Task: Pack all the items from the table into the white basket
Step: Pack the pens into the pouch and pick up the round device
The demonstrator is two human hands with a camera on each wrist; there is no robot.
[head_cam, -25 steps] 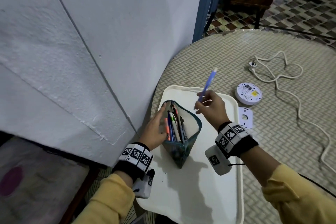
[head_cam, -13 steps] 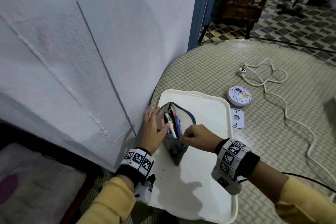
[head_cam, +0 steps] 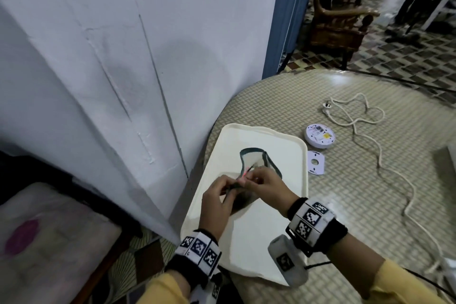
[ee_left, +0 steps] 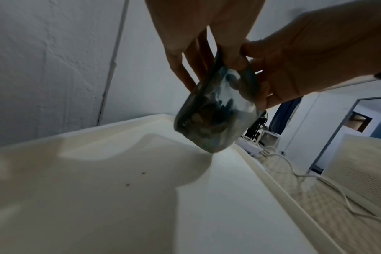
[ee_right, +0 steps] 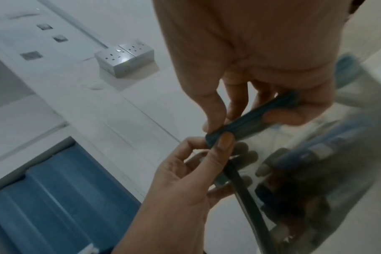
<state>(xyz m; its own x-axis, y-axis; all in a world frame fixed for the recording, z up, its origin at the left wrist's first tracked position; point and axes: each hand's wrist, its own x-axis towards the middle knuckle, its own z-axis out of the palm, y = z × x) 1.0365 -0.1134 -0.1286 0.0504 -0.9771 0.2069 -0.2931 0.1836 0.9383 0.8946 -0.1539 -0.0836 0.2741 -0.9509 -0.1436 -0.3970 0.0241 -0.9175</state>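
Observation:
A clear pencil pouch [head_cam: 270,164] with a teal zip edge stands on the white tray [head_cam: 246,242], several pens inside it. My left hand [head_cam: 229,187] pinches the near end of the zip edge between thumb and fingers. My right hand [head_cam: 254,180] pinches the same edge right beside it. In the left wrist view the pouch [ee_left: 213,116] hangs from both hands with its bottom just above the tray [ee_left: 120,197]. The right wrist view shows the teal edge [ee_right: 250,116] between the fingers of both hands. The white basket [ee_left: 363,165] stands to the right of the tray.
On the woven tabletop right of the tray lie a round white device [head_cam: 320,136], a small flat white plate [head_cam: 315,163] and a long white cable [head_cam: 357,118] with a plug. A white wall runs close along the tray's left side. A wooden chair [head_cam: 340,20] stands beyond the table.
My right hand put the blue pen into the pouch, then moved to the pouch's near end. My left hand went from the pouch's side to pinching the zip edge.

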